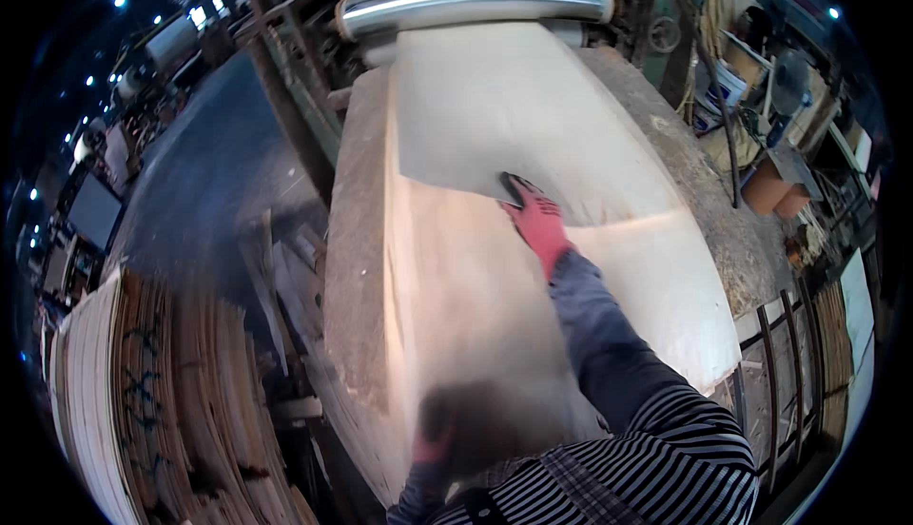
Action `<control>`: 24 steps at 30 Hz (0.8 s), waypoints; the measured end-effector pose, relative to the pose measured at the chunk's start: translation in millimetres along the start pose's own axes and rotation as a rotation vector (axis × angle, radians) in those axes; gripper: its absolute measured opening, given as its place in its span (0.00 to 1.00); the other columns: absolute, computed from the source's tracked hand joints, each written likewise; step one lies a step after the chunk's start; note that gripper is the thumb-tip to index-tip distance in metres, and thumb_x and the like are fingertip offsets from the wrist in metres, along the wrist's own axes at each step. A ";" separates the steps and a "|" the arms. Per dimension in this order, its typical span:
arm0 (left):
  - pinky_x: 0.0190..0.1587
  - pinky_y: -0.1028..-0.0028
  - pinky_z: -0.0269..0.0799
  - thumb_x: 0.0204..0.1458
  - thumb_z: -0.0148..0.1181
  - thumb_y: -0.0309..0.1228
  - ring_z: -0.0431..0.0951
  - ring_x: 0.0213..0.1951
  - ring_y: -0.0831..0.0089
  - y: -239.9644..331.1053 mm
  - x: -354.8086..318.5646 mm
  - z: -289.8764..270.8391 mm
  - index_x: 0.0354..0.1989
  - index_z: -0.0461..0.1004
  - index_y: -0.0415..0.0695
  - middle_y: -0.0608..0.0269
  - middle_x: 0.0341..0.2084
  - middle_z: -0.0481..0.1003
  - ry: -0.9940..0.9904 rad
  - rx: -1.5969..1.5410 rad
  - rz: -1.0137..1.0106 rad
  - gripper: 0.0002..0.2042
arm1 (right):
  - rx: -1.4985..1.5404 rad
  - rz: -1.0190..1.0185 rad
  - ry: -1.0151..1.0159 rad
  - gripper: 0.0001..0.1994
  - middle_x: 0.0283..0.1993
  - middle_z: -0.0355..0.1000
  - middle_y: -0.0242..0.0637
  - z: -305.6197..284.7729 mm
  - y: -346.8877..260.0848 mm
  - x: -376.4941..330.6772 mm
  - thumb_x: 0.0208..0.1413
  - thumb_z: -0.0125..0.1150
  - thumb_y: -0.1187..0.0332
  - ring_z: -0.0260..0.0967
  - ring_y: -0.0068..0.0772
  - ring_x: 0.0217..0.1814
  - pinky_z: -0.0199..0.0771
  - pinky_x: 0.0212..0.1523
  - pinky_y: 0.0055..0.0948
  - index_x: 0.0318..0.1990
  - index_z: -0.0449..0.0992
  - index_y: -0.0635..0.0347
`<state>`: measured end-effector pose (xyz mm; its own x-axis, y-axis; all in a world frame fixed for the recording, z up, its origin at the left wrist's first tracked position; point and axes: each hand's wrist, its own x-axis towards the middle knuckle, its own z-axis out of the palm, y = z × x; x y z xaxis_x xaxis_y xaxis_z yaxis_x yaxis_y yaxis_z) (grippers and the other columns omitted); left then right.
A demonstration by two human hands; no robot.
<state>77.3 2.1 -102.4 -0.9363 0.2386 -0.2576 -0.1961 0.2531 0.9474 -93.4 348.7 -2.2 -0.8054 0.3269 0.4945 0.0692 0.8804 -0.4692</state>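
A pale thin wood sheet (495, 106) comes out from under a shiny metal roller (475, 2) onto a stack of sheets (475, 287). My right hand (534, 219), in a red and black glove, reaches forward and grips the near edge of that sheet. Low in the view, my left hand (439, 430), also gloved, is blurred by motion over the near end of the stack. Whether it holds anything is unclear.
A worn bench edge (357, 240) runs along the left of the stack, with a dusty ledge (685, 173) on the right. A pile of stacked veneer (143, 401) stands at lower left. Buckets and clutter (775, 183) sit at the right.
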 end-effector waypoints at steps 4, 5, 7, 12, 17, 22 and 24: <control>0.39 0.75 0.67 0.44 0.54 0.23 0.70 0.39 0.71 -36.3 7.0 -4.5 0.54 0.53 0.45 0.58 0.40 0.69 0.037 0.044 0.049 0.27 | -0.335 0.083 -0.061 0.33 0.58 0.50 0.48 33.5 -8.9 -2.4 0.44 0.52 0.53 0.43 0.50 0.61 0.39 0.58 0.52 0.56 0.53 0.58; 0.37 0.76 0.67 0.44 0.54 0.23 0.70 0.38 0.72 -36.2 8.3 -5.3 0.54 0.54 0.45 0.58 0.39 0.69 0.030 -0.011 0.063 0.26 | -0.295 -0.025 -0.093 0.33 0.58 0.50 0.49 30.1 -12.3 -20.7 0.44 0.51 0.52 0.43 0.50 0.61 0.38 0.58 0.52 0.57 0.52 0.58; 0.30 0.78 0.67 0.44 0.55 0.24 0.69 0.31 0.76 -39.0 9.6 -6.5 0.53 0.56 0.45 0.58 0.39 0.69 0.026 -0.051 0.077 0.25 | -0.210 -0.163 -0.196 0.34 0.58 0.49 0.51 5.1 -27.4 -70.2 0.44 0.50 0.51 0.42 0.52 0.61 0.36 0.59 0.51 0.58 0.51 0.58; 0.29 0.79 0.67 0.44 0.56 0.24 0.70 0.30 0.76 -57.3 26.9 -8.6 0.50 0.59 0.42 0.61 0.37 0.69 0.005 -0.051 0.239 0.22 | -0.169 -0.134 -0.390 0.35 0.58 0.49 0.49 -71.4 -14.5 -222.5 0.43 0.52 0.52 0.42 0.54 0.61 0.37 0.59 0.51 0.58 0.50 0.55; 0.30 0.81 0.65 0.42 0.59 0.26 0.68 0.29 0.80 72.0 14.2 -9.6 0.44 0.66 0.38 0.65 0.29 0.70 -0.272 -0.280 -0.004 0.18 | -0.202 -0.067 -0.691 0.38 0.58 0.48 0.48 -128.4 -34.7 -317.7 0.38 0.56 0.51 0.42 0.53 0.60 0.39 0.58 0.53 0.57 0.52 0.54; 0.33 0.79 0.64 0.42 0.60 0.27 0.65 0.29 0.80 88.7 28.9 7.9 0.44 0.67 0.40 0.67 0.28 0.67 -0.249 0.018 0.514 0.18 | -0.236 -0.124 -0.671 0.40 0.58 0.48 0.50 -129.9 -51.0 -352.3 0.32 0.60 0.50 0.41 0.55 0.60 0.39 0.57 0.54 0.56 0.54 0.56; 0.24 0.84 0.59 0.44 0.57 0.26 0.63 0.22 0.86 115.4 13.3 5.9 0.46 0.67 0.42 0.74 0.23 0.66 -0.294 -0.253 0.183 0.17 | -0.217 -0.064 -0.674 0.41 0.58 0.48 0.51 -126.3 -61.6 -349.3 0.31 0.60 0.48 0.41 0.56 0.60 0.36 0.57 0.55 0.55 0.55 0.57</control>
<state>43.9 40.1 2.4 -0.8469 0.5242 -0.0895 -0.1341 -0.0476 0.9898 258.0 223.7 -53.6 -0.9958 0.0503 -0.0769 0.0690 0.9622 -0.2636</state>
